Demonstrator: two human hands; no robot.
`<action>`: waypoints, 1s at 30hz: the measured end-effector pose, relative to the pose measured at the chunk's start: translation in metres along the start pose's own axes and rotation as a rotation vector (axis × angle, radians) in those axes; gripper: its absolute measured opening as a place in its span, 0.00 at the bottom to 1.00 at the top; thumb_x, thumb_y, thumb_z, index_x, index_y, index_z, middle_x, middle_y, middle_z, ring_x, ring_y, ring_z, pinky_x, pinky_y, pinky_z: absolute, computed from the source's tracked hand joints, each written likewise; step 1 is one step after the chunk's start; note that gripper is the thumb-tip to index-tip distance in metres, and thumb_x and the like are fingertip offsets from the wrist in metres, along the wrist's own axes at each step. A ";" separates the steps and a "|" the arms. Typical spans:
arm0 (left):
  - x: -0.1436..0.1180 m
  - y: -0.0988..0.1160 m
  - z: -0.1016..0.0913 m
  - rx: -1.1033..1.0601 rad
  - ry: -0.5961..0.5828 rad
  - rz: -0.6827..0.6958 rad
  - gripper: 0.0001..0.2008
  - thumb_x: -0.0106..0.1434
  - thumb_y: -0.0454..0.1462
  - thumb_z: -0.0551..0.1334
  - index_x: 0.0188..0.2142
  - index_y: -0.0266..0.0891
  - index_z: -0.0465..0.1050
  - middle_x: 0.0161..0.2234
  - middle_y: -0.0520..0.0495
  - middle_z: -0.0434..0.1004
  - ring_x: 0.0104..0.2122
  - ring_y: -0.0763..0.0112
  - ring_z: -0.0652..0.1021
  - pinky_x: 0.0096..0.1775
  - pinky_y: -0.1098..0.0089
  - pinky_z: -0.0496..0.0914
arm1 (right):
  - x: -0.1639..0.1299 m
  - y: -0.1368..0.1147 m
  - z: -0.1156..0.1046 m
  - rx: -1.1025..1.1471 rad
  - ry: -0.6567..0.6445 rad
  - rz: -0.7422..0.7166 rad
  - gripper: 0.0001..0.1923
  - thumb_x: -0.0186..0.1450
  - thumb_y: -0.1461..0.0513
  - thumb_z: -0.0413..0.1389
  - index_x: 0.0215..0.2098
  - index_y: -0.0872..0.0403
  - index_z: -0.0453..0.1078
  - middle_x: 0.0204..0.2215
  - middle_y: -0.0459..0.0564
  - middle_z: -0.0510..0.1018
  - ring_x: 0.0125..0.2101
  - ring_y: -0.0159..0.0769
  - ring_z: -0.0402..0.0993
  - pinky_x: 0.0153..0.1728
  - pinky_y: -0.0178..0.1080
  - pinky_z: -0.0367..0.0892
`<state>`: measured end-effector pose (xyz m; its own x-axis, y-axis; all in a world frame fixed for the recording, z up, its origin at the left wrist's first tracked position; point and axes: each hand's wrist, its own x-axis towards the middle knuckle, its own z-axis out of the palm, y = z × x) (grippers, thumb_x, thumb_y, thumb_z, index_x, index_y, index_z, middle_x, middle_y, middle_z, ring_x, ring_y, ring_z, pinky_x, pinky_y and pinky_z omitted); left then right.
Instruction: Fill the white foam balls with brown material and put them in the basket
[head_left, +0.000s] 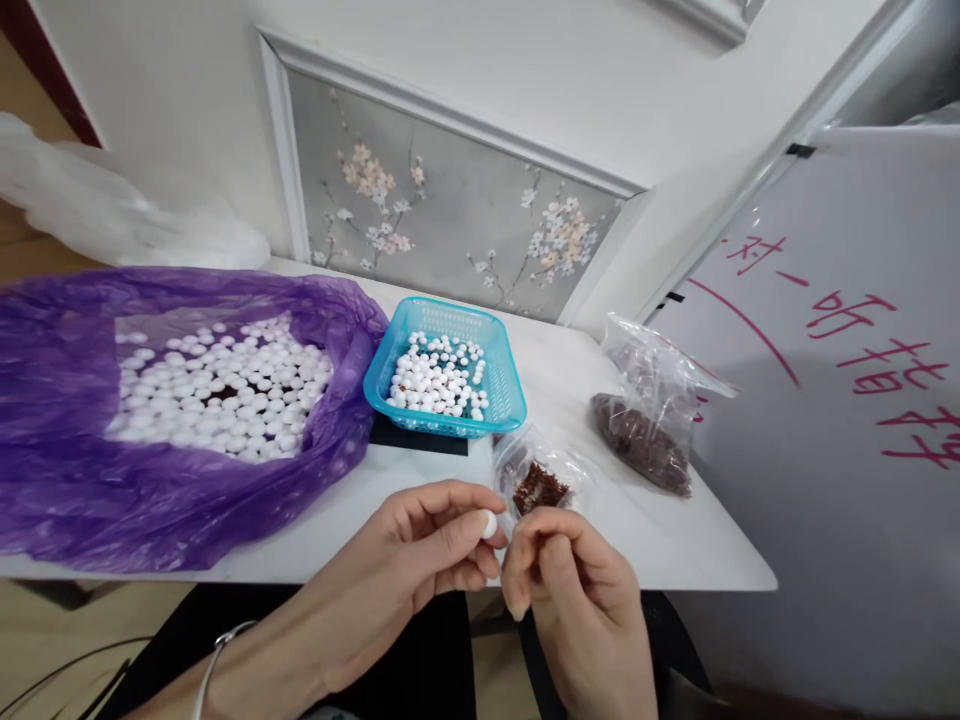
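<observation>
Between the thumb and fingers of my left hand [431,545] is a small white ball [489,525]. My right hand [581,600] is beside it, fingers curled and thumb pressed to them; whatever it may pinch is too small or hidden. Just beyond my hands lies an opened clear plastic bag [577,475] with reddish-brown bits [538,488] in it. Farther back, a blue basket [506,385] holds many white balls [435,375]. To the left, a purple plastic bag [67,430] is spread wide around a large heap of white balls [225,400].
A clear zip bag [649,350] of dark brown material stands on the right of the white table [720,550]. Under the basket is a flat black object [420,436]. A whiteboard [810,430] with red writing borders the right side. A framed floral panel [450,180] backs the table.
</observation>
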<state>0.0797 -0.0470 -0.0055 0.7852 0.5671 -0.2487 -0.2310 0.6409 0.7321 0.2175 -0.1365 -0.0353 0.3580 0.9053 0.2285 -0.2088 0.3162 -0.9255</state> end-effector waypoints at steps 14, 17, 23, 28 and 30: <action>-0.003 -0.001 -0.003 0.043 0.005 0.013 0.08 0.61 0.40 0.67 0.39 0.39 0.79 0.29 0.50 0.78 0.30 0.73 0.77 0.40 0.70 0.71 | 0.002 0.000 0.018 0.392 -0.004 0.109 0.09 0.73 0.61 0.52 0.41 0.50 0.75 0.27 0.44 0.81 0.23 0.24 0.76 0.30 0.28 0.71; -0.003 -0.001 -0.004 0.049 0.027 0.017 0.09 0.61 0.41 0.68 0.38 0.39 0.79 0.29 0.50 0.78 0.31 0.74 0.76 0.39 0.70 0.71 | 0.001 0.002 0.018 0.336 -0.008 0.081 0.12 0.73 0.58 0.50 0.40 0.51 0.76 0.26 0.43 0.79 0.22 0.23 0.74 0.30 0.29 0.70; -0.004 0.000 -0.005 0.026 0.024 0.031 0.11 0.60 0.41 0.69 0.39 0.37 0.78 0.29 0.51 0.78 0.29 0.76 0.75 0.37 0.73 0.70 | -0.002 0.002 0.017 0.147 0.013 0.018 0.09 0.70 0.59 0.56 0.42 0.51 0.79 0.24 0.44 0.76 0.25 0.26 0.71 0.33 0.33 0.68; -0.004 -0.001 -0.005 0.023 0.016 0.020 0.10 0.60 0.40 0.69 0.38 0.36 0.79 0.30 0.50 0.78 0.30 0.77 0.75 0.37 0.75 0.69 | -0.002 0.001 0.022 0.188 0.033 0.039 0.08 0.70 0.59 0.56 0.44 0.49 0.77 0.21 0.42 0.73 0.21 0.25 0.67 0.26 0.31 0.63; -0.004 -0.001 -0.005 0.016 0.027 0.025 0.10 0.58 0.40 0.70 0.37 0.37 0.80 0.29 0.51 0.78 0.30 0.76 0.75 0.37 0.74 0.70 | -0.003 0.000 0.024 0.212 0.081 0.082 0.04 0.69 0.59 0.58 0.41 0.49 0.74 0.21 0.40 0.73 0.19 0.23 0.66 0.23 0.30 0.60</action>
<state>0.0736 -0.0474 -0.0078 0.7637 0.5966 -0.2466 -0.2413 0.6181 0.7481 0.1951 -0.1322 -0.0289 0.4023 0.9073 0.1226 -0.4236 0.3032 -0.8536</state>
